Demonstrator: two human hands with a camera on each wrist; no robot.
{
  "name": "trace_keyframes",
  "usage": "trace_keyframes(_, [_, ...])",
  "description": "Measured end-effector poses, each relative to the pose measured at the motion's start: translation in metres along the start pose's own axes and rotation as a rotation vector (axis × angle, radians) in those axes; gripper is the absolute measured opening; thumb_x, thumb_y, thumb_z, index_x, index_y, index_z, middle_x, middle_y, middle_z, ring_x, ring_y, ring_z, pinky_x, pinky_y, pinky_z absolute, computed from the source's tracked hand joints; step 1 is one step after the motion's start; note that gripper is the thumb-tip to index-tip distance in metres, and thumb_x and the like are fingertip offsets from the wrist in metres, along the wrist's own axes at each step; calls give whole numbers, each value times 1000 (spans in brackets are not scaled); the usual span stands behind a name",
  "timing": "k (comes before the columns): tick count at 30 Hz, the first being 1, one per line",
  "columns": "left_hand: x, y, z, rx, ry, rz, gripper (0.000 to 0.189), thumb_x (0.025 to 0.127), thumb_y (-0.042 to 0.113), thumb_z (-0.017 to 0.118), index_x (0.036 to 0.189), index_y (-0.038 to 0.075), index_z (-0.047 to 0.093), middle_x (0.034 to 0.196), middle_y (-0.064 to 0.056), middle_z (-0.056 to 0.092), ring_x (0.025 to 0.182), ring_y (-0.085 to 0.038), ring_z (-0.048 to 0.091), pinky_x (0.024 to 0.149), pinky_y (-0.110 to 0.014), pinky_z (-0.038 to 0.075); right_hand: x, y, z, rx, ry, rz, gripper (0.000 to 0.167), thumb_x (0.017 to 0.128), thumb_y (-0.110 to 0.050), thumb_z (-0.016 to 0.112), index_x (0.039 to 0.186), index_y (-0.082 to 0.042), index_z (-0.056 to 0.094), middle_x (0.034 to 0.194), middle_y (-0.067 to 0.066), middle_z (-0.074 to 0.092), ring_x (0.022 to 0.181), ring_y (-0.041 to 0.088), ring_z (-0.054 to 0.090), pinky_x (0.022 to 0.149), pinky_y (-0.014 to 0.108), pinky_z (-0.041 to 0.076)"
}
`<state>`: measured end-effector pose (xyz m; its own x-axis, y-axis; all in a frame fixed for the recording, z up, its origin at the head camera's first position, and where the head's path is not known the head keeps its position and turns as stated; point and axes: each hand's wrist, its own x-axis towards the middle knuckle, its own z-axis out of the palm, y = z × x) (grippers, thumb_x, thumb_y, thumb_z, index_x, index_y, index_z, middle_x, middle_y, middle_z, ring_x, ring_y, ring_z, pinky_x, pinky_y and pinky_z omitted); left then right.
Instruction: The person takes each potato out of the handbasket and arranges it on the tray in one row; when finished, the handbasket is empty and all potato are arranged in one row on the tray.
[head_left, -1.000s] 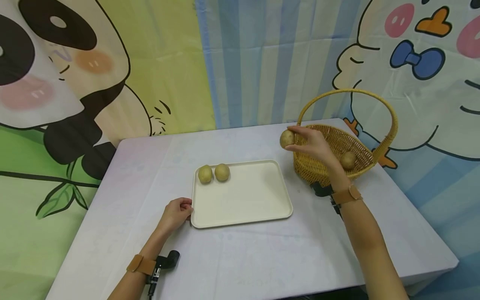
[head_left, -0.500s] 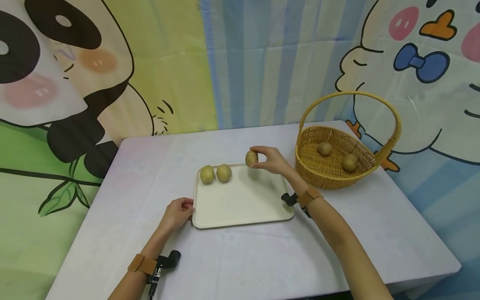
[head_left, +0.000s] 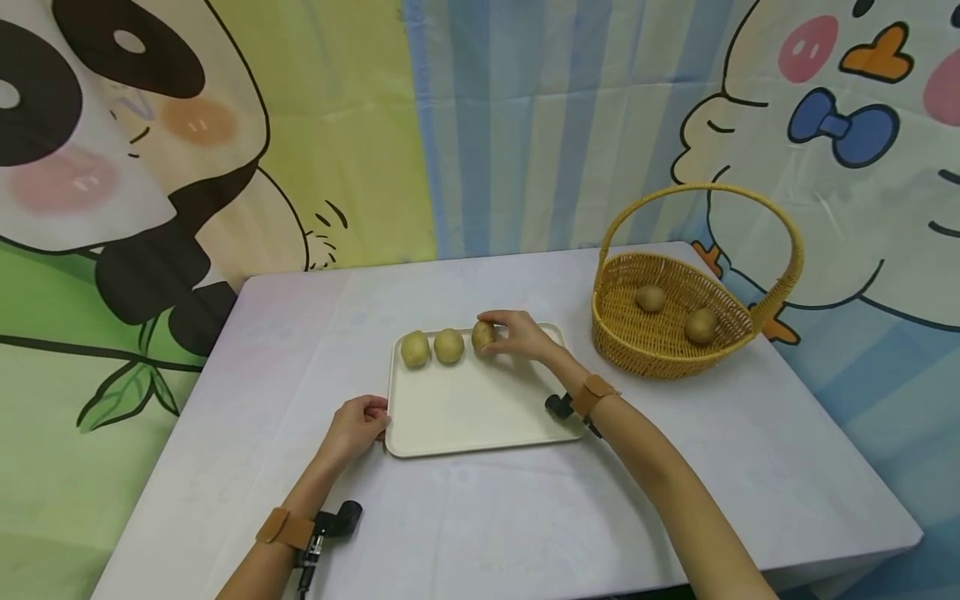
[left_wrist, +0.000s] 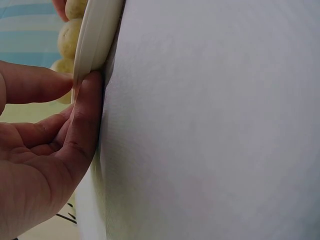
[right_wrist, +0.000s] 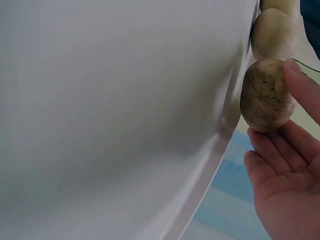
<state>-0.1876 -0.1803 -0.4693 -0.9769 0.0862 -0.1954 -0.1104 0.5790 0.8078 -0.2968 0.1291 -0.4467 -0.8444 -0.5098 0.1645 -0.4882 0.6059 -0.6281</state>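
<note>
Between thumb and fingers, my right hand point(head_left: 519, 335) pinches a potato point(right_wrist: 265, 96) at the far edge of the cream tray point(head_left: 480, 408). Two more potatoes, one in the corner point(head_left: 415, 349) and one beside it point(head_left: 448, 346), sit to its left in a row along that edge. My left hand point(head_left: 356, 429) pinches the tray's left rim; in the left wrist view the thumb lies on top of the rim point(left_wrist: 95, 45) and a finger is beneath it. Whether the held potato touches the tray floor, I cannot tell.
A wicker basket point(head_left: 637, 357) with a tall arched handle stands at the back right of the white-covered table point(head_left: 480, 525). Two potatoes lie inside it, one toward the back point(head_left: 649, 297) and one at the right point(head_left: 701, 326). Printed curtains hang behind the table.
My right hand has carried a potato from the basket leftward over the tray and lowered it beside the other two. My left hand has stayed on the tray's rim.
</note>
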Motion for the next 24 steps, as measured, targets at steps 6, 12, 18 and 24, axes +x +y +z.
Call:
trace_keyframes(6, [-1,0,0,-5,5,-1,28,84,-1,57,111,-9,57,83,-11,56,64,-13,56,56,-25,51,-1,0,0,-24,-41,41,64,75,-16,78,130,1,51,131,15,53,125,30,45,107,39,32])
trace_keyframes(12, [-2,-1,0,-4,4,0,27,84,-1,57,110,-9,58,82,-10,56,64,-13,56,56,-24,50,-2,2,-1,-50,-75,66,69,72,-16,80,132,0,49,134,15,50,128,31,42,108,40,29])
trace_keyframes(18, [-2,-1,1,-15,6,14,26,84,-2,57,109,-9,58,82,-11,56,64,-13,56,56,-25,51,-2,0,1,-52,-58,50,66,73,-16,79,130,2,51,131,16,52,126,31,44,107,40,31])
trace_keyframes(24, [-1,-2,1,-22,6,9,27,84,-2,57,110,-9,58,83,-11,57,65,-13,56,56,-25,51,-1,-3,2,-55,-60,32,65,74,-17,78,129,3,51,130,16,53,125,31,45,107,39,32])
